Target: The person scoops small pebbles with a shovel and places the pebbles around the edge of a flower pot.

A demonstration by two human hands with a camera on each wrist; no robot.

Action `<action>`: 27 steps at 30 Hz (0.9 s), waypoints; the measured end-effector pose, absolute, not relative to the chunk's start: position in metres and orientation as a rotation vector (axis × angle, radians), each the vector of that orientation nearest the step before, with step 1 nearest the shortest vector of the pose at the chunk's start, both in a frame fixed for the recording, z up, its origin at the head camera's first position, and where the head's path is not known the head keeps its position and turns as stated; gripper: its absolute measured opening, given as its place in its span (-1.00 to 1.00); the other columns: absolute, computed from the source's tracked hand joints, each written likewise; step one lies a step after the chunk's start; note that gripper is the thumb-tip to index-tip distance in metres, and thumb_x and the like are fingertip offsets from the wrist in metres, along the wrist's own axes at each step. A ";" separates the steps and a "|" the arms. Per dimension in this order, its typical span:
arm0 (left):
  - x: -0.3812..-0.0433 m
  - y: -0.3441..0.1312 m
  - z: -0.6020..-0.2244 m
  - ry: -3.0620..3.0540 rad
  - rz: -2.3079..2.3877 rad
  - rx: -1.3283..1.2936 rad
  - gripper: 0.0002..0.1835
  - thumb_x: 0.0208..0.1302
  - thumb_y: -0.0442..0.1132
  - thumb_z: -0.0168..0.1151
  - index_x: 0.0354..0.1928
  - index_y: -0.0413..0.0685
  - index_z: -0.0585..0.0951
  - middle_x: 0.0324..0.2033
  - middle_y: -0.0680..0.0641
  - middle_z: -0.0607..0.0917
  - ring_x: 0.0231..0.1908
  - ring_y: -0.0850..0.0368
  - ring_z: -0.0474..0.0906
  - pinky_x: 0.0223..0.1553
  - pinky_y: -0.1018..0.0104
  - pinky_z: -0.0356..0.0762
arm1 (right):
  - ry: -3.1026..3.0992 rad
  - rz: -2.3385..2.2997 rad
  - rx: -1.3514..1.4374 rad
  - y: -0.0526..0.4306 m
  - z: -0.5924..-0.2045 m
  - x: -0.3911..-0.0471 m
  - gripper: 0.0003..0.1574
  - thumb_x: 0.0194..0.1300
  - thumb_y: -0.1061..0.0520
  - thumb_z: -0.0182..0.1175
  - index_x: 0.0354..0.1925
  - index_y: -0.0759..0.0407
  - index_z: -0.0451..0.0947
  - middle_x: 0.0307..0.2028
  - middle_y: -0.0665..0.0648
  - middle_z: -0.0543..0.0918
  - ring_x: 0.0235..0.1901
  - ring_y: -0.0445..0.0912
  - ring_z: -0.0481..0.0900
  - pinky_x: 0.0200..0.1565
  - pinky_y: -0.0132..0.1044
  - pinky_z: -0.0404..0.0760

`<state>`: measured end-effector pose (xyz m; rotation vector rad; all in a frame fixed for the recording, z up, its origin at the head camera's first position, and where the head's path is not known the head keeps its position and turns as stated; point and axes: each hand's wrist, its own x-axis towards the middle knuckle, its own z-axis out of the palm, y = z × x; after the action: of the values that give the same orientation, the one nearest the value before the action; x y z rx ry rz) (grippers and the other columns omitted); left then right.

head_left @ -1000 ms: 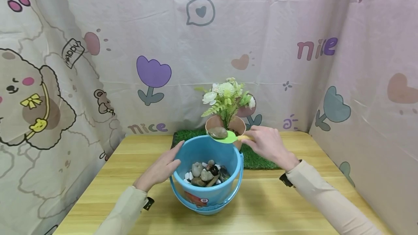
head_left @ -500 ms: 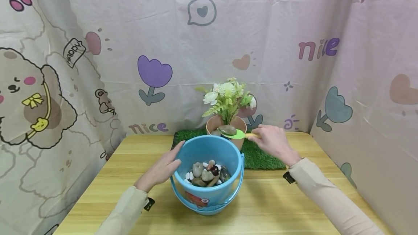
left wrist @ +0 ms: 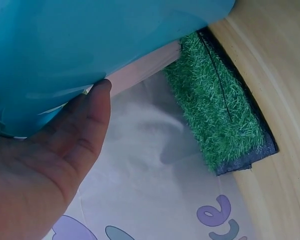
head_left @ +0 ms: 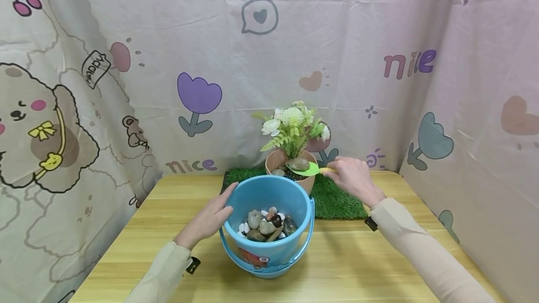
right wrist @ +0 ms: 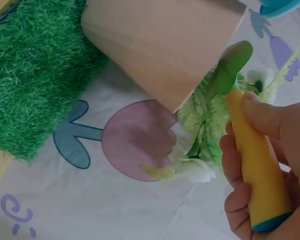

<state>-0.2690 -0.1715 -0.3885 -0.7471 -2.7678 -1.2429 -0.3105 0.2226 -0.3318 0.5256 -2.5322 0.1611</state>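
Observation:
My right hand (head_left: 351, 179) grips the yellow handle (right wrist: 260, 165) of a small garden trowel (head_left: 312, 169) with a green blade. A smooth grey-brown stone (head_left: 299, 164) lies on the blade, over the mouth of a terracotta-coloured flowerpot (head_left: 307, 184). White and green flowers (head_left: 292, 123) stand in the pot, and another stone (head_left: 278, 172) shows inside it. With fingers extended, my left hand (head_left: 208, 216) rests against the left side of a blue bucket (head_left: 267, 247), fingertips right at its rim. Several mixed stones (head_left: 263, 226) and white pebbles lie in the bucket.
A mat of artificial grass (head_left: 337, 202) lies under the pot on the wooden table (head_left: 181, 270). The bucket's blue carrying handle (head_left: 312, 228) hangs down at its front. A printed cloth (head_left: 236, 74) encloses the back and sides.
My right hand has moved slightly rightward and away from me, carrying the trowel and its stone from above the bucket's far rim to the pot's mouth. The left hand stays put.

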 end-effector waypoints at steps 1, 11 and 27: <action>-0.269 -0.172 -0.389 -2.767 -1.245 -0.744 -0.26 0.35 -0.29 -0.15 0.56 0.05 -0.02 0.38 -0.21 0.38 0.24 -0.17 0.48 0.15 -0.14 0.50 | -2.543 0.169 0.529 0.223 -0.332 -0.312 -0.73 0.19 -0.11 0.35 -0.31 0.05 0.77 -0.60 -0.07 0.49 -0.69 -0.19 0.29 -0.67 -0.34 0.21; -0.270 -0.171 -0.392 -2.742 -1.274 -0.733 -0.26 0.34 -0.30 -0.14 0.56 0.04 0.00 0.38 -0.23 0.37 0.24 -0.22 0.47 0.13 -0.15 0.51 | -2.645 0.213 0.577 0.214 -0.336 -0.340 -0.72 0.20 -0.12 0.34 -0.23 0.00 0.79 -0.57 -0.08 0.59 -0.64 -0.20 0.38 -0.62 -0.32 0.31; -0.269 -0.170 -0.391 -2.731 -1.334 -0.729 -0.26 0.33 -0.32 -0.15 0.56 0.03 0.01 0.36 -0.23 0.40 0.20 -0.21 0.52 0.07 -0.11 0.57 | -2.611 0.128 0.811 0.206 -0.339 -0.362 -0.76 0.17 -0.09 0.37 -0.21 -0.07 0.78 -0.38 -0.09 0.69 -0.45 -0.19 0.55 -0.39 -0.23 0.53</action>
<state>-0.2689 -0.1702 -0.3913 -0.7293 -2.7306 -1.3339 -0.3621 0.2061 -0.3388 0.8115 -2.6112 0.1285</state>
